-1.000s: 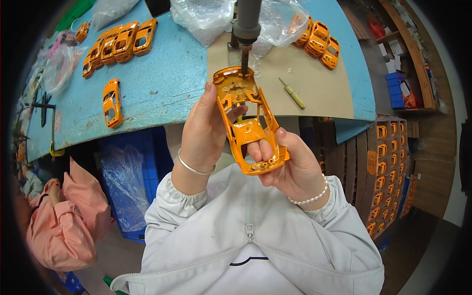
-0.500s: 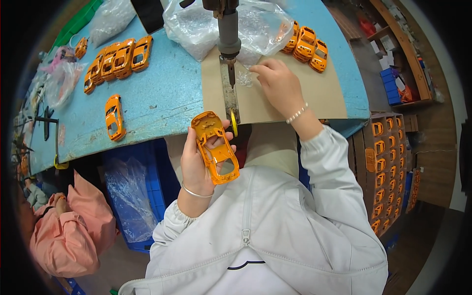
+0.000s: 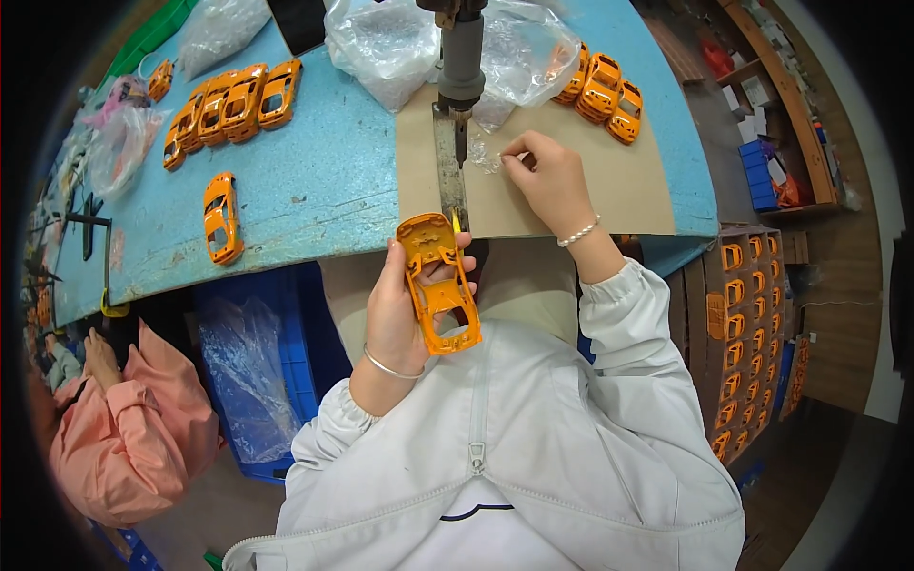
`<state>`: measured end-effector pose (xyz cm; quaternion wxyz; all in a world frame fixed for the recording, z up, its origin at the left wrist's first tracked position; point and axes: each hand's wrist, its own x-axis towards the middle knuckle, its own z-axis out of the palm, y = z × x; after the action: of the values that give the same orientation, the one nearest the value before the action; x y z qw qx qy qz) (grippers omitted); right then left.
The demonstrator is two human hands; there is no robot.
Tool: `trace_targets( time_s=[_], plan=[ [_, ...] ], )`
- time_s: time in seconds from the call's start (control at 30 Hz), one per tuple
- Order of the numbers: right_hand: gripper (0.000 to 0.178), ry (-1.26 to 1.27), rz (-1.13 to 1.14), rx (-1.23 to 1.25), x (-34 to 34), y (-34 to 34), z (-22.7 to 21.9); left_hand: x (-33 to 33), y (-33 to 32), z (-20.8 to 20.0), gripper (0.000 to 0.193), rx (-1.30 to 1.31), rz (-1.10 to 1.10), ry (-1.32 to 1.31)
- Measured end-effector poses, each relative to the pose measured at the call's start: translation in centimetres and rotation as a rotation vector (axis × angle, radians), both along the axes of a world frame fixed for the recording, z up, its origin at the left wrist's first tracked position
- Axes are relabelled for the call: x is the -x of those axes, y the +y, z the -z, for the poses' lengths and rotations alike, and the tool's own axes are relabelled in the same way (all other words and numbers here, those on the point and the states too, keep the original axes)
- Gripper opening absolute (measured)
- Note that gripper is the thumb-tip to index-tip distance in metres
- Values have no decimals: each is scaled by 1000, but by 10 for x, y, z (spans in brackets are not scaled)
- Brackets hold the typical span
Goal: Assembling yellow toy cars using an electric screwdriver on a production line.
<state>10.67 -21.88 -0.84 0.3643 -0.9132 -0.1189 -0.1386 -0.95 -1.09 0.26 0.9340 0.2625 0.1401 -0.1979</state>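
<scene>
Jacket: pale grey jacket (image 3: pixel 381 485), front zip partly undone, nearest the camera.
Left hand: the left hand (image 3: pixel 392 319), a plain bangle at its wrist, is closed around the shell from its left side, fingertips showing at the right edge.
Held shell: an orange car shell (image 3: pixel 441 297), hollow inside facing up, just in front of the desk's near edge.
Right hand: the right hand (image 3: pixel 552 183), beaded bracelet at the wrist, is well apart from the left, over the brown sheet (image 3: pixel 547 217); thumb and forefinger draw close, but whether they grip anything cannot be told.
Small pieces: clear bits (image 3: pixel 484 157) on the sheet, just beside the right fingertips.
Pressing tool: dark upright tool (image 3: pixel 462 59), tip pointing down, over a metal bar (image 3: pixel 449 157).
Desk left: on the blue desk (image 3: pixel 314 186), a single shell (image 3: pixel 220 221) nearer, a row of shells (image 3: pixel 233 105) beyond.
Desk right: an orange shell cluster (image 3: pixel 600 88) near the sheet's far right.
Far side: clear plastic bags (image 3: pixel 381 62) flank the tool.
</scene>
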Motion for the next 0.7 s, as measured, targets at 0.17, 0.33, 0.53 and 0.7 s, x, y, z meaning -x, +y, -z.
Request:
trace_targets(
  time_s=[0.17,0.33,0.53,0.7],
  plan=[
    [7,355,10,-390,40,10,-25,0,-14,-14,53,-192,-33,-60],
    [9,-239,-184,43,75,22,-29,0,-22,-18,53,-138,-18,-30],
    [11,-195,-236,-99,87,24,-35,8,-23,-26,54,-177,-26,0],
    [11,-146,-169,-138,88,22,-35,12,-22,-26,55,-223,22,-88]
  ],
)
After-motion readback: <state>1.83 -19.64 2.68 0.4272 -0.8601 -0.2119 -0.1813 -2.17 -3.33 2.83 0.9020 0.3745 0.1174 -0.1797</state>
